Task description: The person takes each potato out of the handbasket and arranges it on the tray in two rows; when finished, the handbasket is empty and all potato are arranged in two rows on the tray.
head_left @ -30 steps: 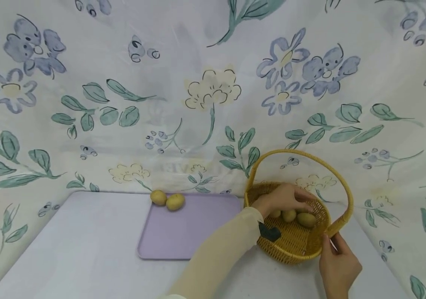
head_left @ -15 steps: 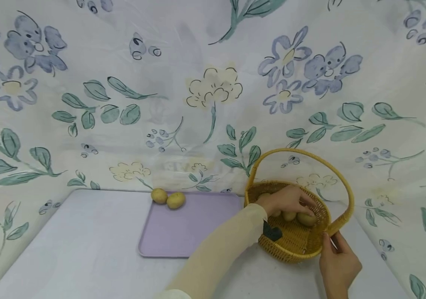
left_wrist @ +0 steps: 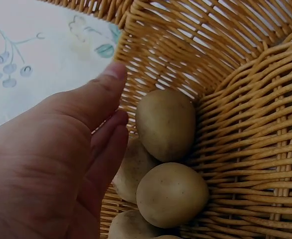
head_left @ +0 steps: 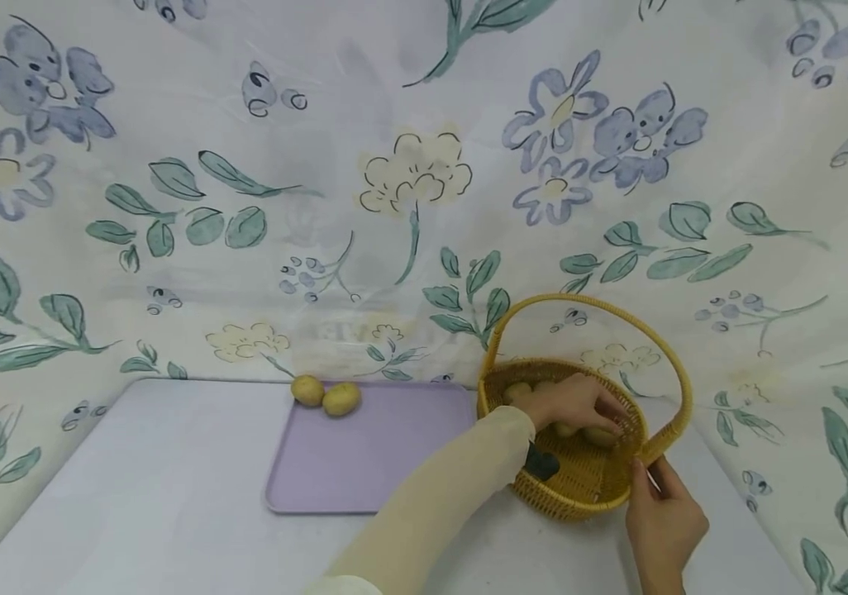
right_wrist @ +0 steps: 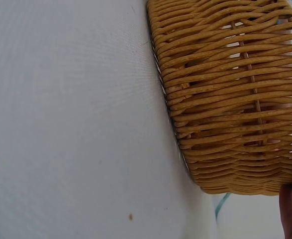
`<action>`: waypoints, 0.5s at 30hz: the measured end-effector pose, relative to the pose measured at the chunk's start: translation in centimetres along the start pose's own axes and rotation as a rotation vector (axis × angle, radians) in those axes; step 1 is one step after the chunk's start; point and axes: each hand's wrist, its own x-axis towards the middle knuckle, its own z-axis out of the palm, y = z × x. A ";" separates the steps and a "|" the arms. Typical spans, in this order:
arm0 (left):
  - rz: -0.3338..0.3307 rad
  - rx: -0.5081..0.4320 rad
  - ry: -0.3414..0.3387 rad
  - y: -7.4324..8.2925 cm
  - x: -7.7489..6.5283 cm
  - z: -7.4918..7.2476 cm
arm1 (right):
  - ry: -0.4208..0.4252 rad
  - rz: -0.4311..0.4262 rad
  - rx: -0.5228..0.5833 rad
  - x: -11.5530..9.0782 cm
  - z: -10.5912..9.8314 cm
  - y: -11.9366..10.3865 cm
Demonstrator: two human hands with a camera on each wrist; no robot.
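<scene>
My left hand (head_left: pixel 578 402) reaches down into a woven wicker basket (head_left: pixel 580 506) that stands on the right of the table. Its fingers lie over a potato (head_left: pixel 599 435) on the basket's right side, and from above they partly hide it. In the left wrist view the thumb and fingers stay fairly straight beside a potato (left_wrist: pixel 165 124), with nothing seen between them. Another potato (left_wrist: pixel 171 195) and more lie close by. With thumb and fingers my right hand (head_left: pixel 664 521) pinches the basket's rim at the near foot of its arched handle (head_left: pixel 673 426).
A lilac tray (head_left: pixel 387 454) lies left of the basket, with two potatoes, one (head_left: pixel 308 390) and another (head_left: pixel 341 399), at its far left corner. A floral cloth (head_left: pixel 409 248) hangs behind the white table (head_left: pixel 171 487).
My left hand has settled lower over the right-side potato, covering more of it. The right hand keeps its grip on the basket. The whole view has shifted slightly.
</scene>
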 end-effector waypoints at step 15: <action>-0.173 0.058 -0.090 -0.3 -0.2 0.5 | -0.016 0.019 -0.009 0.0 0.0 -0.3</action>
